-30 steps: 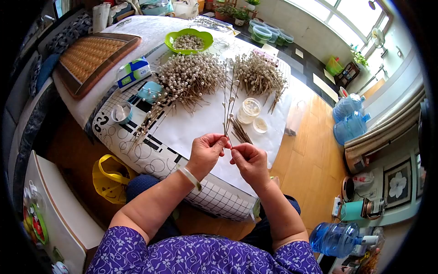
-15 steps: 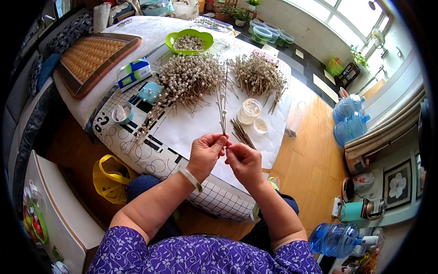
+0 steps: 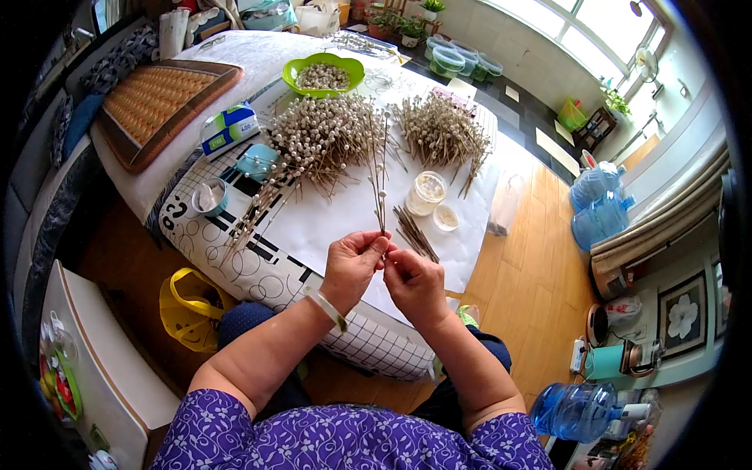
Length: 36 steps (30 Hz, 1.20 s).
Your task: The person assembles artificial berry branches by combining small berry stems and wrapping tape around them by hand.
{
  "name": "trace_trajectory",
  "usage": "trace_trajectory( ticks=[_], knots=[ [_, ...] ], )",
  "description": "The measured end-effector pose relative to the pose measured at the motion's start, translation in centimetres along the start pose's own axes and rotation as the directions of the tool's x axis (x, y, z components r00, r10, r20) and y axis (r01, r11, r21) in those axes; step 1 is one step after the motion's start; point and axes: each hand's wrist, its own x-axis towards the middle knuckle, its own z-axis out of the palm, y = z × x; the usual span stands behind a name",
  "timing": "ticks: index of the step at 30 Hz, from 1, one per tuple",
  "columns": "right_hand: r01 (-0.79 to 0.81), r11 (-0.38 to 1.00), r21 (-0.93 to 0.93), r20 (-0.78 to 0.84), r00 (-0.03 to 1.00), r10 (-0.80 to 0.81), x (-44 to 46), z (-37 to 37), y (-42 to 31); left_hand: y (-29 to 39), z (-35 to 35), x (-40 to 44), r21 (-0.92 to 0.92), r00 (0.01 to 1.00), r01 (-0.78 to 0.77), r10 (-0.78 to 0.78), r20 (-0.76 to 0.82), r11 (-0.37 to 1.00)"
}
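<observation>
- The left hand [image 3: 356, 262], just below centre, has its grip pressed together: thumb and forefinger pinch a few budded stems [image 3: 381, 196], which stand nearly upright above it.
- The right hand [image 3: 413, 283] meets it at the stems' lower ends, thumb and forefinger bent close; I cannot tell whether its grip pinches anything.
- Judging by this, a few stems are gathered together; whether anything binds them is too small to tell. Many more lie unsorted in a white-budded heap [image 3: 325, 141] at upper centre and a browner heap [image 3: 442, 133] right of it.
- Both forearms reach up from the bottom of the frame and converge, wrists raised over the desk's [image 3: 235, 274] near edge.
- Just beyond the right hand lie short bare sticks [image 3: 417, 233], an open jar [image 3: 427, 196] and a round lid [image 3: 446, 218].
- Farther up sits a green bowl [image 3: 356, 78] of white buds.
</observation>
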Motion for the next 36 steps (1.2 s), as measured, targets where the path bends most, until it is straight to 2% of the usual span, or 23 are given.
trace_trajectory(
  ticks=[2, 14, 23, 30, 32, 33, 34, 35, 36],
  knots=[
    [0.041, 0.994, -0.101, -0.001, 0.999, -0.041, 0.1, -0.2, -0.7, 0.0, 0.0, 0.0, 0.003, 1.0, -0.007, 0.007, 0.0, 1.0],
    [0.119, 0.985, -0.128, 0.0, 0.993, -0.12, -0.1, -0.2, -0.3, 0.0, -0.1, -0.2, -0.027, 1.0, 0.019, -0.018, 0.018, 0.999],
    [0.093, 0.992, -0.087, -0.004, 0.996, -0.094, -0.5, 0.2, -0.1, 0.3, 0.0, 0.0, -0.023, 0.999, -0.028, 0.029, 0.042, 0.999],
    [0.144, 0.98, -0.139, -0.01, 0.989, -0.147, -0.6, 0.1, 0.2, 0.2, -0.2, 0.1, 0.097, 0.998, -0.04, 0.036, 0.049, 0.994],
    [0.221, 0.925, -0.311, 0.151, 0.972, -0.181, -0.1, -1.5, -0.8, 0.5, -0.4, 0.1, 0.121, 0.998, -0.035, 0.029, 0.055, 0.992],
    [0.247, 0.918, -0.309, 0.167, 0.965, -0.203, 0.2, -2.3, 0.3, 1.1, -0.4, -0.1, 0.151, 0.995, -0.012, -0.003, 0.101, 0.988],
    [0.12, 0.99, -0.079, 0.097, 0.989, -0.113, 0.6, -2.8, 1.2, 1.5, -0.5, -0.2, 0.18, 0.989, 0.012, -0.038, 0.142, 0.984],
    [-0.005, 0.987, 0.162, 0.053, 0.999, -0.004, 0.9, -3.2, 1.7, 1.6, -0.5, -0.4, 0.182, 0.989, 0.021, -0.047, 0.141, 0.983],
    [-0.126, 0.933, 0.338, 0.108, 0.99, 0.095, 1.3, -3.6, 1.9, 1.5, -0.5, -0.6, 0.166, 0.978, 0.042, -0.075, 0.196, 0.985]
  ],
)
